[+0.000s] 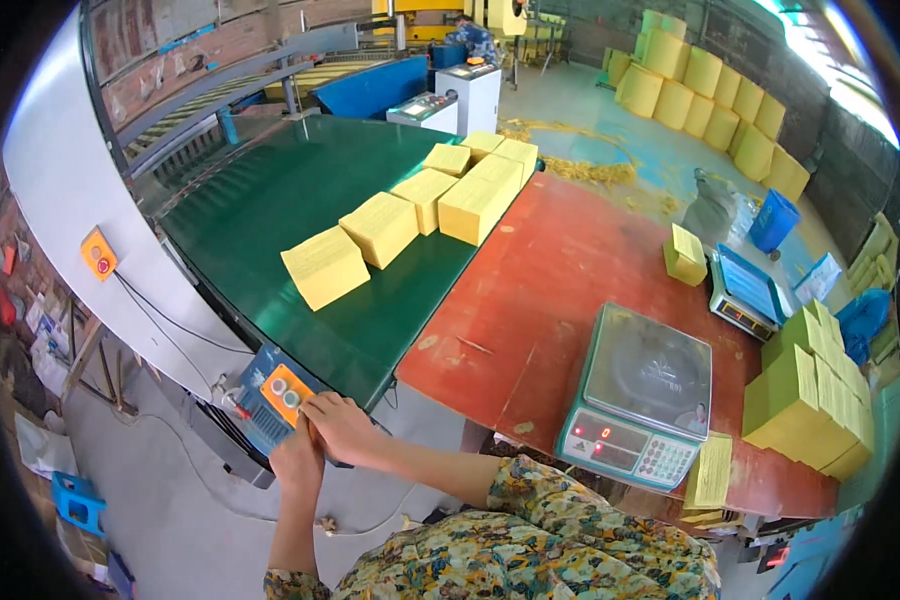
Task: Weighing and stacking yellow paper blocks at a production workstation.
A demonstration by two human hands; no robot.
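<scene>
My left hand (pixel 297 460) and my right hand (pixel 345 428) meet at the near edge of an orange push-button control box (pixel 280 390), fingers curled in. The box has round buttons and sits on a blue motor-like housing (pixel 257 428) at the end of a green conveyor belt (pixel 270 210). What the fingers hold, if anything, is hidden. Beyond them, several blocks of stacked yellow paper stand on the belt; the nearest paper block (pixel 325 268) lies slightly askew.
To the right is a red table (pixel 530 290) with a digital scale (pixel 642 385), a second scale (pixel 745 290) and stacked yellow paper (pixel 810 400). A white panel (pixel 60 190) with an orange switch (pixel 99 254) flanks the belt. A cable (pixel 195 470) crosses the floor. Far back, a person (pixel 475 40) bends near machinery.
</scene>
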